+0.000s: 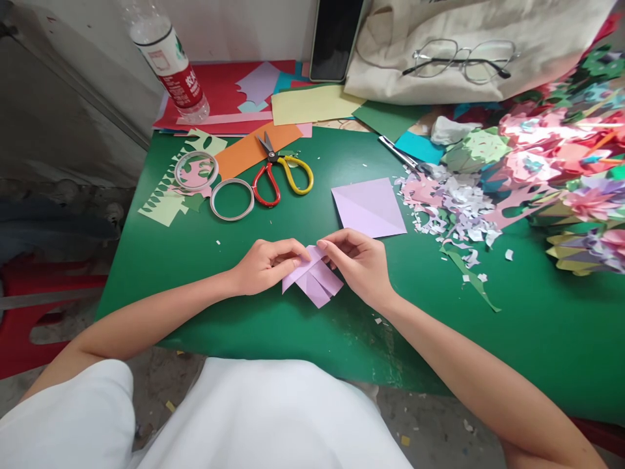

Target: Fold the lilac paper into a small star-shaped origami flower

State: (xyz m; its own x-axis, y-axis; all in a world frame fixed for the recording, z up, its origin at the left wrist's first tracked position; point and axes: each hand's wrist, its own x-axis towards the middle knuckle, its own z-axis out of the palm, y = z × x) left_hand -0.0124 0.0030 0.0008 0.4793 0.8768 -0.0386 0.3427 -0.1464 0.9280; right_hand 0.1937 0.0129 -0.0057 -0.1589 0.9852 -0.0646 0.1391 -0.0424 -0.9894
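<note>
A folded piece of lilac paper (316, 281), with slits and flaps along its lower edge, is held up just over the green table. My left hand (271, 266) pinches its left side between thumb and forefinger. At its upper right, my right hand (360, 264) grips it with thumb and fingertips; part of the paper there is hidden behind the fingers. A square lilac sheet (368, 205) with a diagonal crease lies flat just beyond my right hand. Scissors with one red and one yellow handle (273, 159) rest farther back, blades partly apart.
Two tape rolls (232, 199) lie left of the scissors. A plastic bottle (178, 78) stands at the back left on coloured paper. Paper scraps (454, 202) and paper flowers (551, 150) crowd the right. Glasses (461, 62) lie on a cloth bag (390, 49), beside a phone (336, 39).
</note>
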